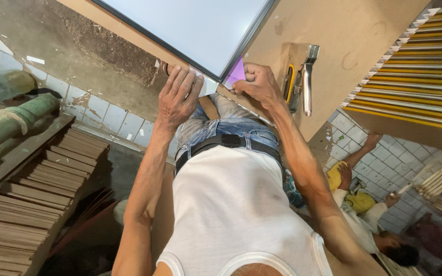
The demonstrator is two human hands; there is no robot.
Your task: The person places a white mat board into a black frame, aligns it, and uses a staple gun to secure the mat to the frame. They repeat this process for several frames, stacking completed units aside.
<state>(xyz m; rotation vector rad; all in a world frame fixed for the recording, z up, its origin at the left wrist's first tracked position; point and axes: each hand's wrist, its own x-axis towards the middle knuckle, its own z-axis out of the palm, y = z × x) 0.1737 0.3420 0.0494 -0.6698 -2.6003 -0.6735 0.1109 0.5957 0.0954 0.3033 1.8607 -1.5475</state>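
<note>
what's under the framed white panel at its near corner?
The framed white panel lies on a brown board. A purple piece sticks out at the corner, pinched by the right hand. How far it reaches underneath is hidden.

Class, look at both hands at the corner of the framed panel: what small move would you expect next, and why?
Probably the right hand tucks the purple corner piece further onto the panel's corner. That hand pinches the piece at the dark frame, while the left hand lies flat on the corner, steadying it. The stapler lies untouched beside the right hand.
</note>
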